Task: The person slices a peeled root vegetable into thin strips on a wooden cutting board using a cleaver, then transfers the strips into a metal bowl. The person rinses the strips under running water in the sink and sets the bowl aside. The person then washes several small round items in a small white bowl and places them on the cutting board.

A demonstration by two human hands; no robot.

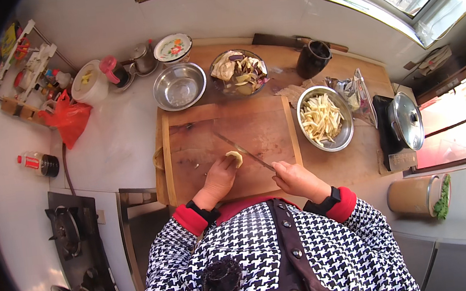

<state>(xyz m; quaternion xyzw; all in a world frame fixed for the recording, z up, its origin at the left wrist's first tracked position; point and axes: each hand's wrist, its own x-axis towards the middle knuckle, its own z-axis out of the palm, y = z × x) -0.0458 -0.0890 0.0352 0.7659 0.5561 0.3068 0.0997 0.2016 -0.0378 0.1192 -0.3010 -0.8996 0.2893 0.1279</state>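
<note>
My left hand (pixel 220 176) holds a pale, peeled vegetable piece (pixel 235 159) at its fingertips, over the wooden cutting board (pixel 197 137). The fingers hide part of the piece. My right hand (pixel 291 176) grips the handle end of a kitchen knife (pixel 247 151). Its blade slants away to the upper left, passing close by the vegetable piece; whether they touch I cannot tell. Right of the board stands a steel bowl (pixel 348 131) with pale cut strips (pixel 321 118) heaped in it.
Beyond the board sit an empty-looking steel basin (pixel 180 86) and a bowl of peelings (pixel 239 72). A dark crock (pixel 314 58) and a long cleaver-like blade (pixel 274 41) lie farther back. At right is a lidded pot (pixel 406 120); a gas burner (pixel 65 231) is at left.
</note>
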